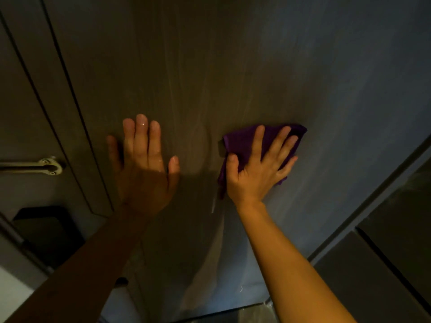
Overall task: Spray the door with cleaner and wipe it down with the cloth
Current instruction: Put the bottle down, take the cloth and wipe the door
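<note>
A dark grey-brown door [233, 66] fills most of the view, with faint wet streaks running down it. My right hand [258, 169] presses a folded purple cloth [242, 141] flat against the door at mid-height, fingers spread over it. My left hand [144, 159] lies flat on the door to the left of the cloth, fingers apart and wet, holding nothing. No spray bottle is in view.
A metal door handle [46, 166] sticks out at the left by the door's edge and frame. A dark bin-like object [44, 229] stands low at the left. Grey cabinet panels [384, 252] run along the right.
</note>
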The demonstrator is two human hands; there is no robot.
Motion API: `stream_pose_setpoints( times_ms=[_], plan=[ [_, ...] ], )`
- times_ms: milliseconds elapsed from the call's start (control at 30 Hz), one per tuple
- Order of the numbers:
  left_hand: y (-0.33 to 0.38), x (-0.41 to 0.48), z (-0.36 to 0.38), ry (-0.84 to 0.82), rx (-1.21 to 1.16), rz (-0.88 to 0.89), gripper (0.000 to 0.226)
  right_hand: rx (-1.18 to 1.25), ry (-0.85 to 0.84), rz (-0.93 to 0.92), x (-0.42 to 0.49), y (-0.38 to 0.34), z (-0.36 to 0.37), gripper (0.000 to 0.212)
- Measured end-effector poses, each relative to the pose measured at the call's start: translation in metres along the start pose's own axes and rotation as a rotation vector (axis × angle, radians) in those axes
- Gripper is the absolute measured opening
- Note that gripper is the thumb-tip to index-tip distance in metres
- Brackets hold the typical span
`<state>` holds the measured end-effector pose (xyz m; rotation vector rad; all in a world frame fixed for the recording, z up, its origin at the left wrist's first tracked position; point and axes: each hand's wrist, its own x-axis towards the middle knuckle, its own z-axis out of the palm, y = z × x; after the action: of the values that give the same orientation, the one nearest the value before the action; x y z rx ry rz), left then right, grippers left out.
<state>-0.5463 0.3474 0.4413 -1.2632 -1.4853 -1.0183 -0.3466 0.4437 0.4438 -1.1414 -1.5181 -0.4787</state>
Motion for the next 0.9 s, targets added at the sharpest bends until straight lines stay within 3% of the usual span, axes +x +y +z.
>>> stream_pose_setpoints(
  times_ms=[233,400,667,800,900],
  plan=[
    [0.012,-0.024,0.003,0.011,0.018,-0.034,0.073,0.012,-0.053,-0.003,-0.057,0.021,0.014,0.086],
    [0.018,-0.062,0.011,0.024,0.02,-0.055,0.067,0.078,-0.038,0.016,-0.096,0.036,0.025,0.068],
    [0.012,-0.089,0.025,0.003,0.039,-0.05,0.072,0.197,-0.114,0.023,-0.134,0.051,0.021,0.074],
    [0.012,-0.114,0.029,-0.019,0.044,-0.041,0.07,0.391,-0.03,0.051,-0.128,0.036,-0.005,0.062],
    [0.013,-0.127,0.03,-0.015,0.038,-0.045,0.068,0.329,0.032,0.005,-0.099,0.002,-0.015,0.067]
  ],
)
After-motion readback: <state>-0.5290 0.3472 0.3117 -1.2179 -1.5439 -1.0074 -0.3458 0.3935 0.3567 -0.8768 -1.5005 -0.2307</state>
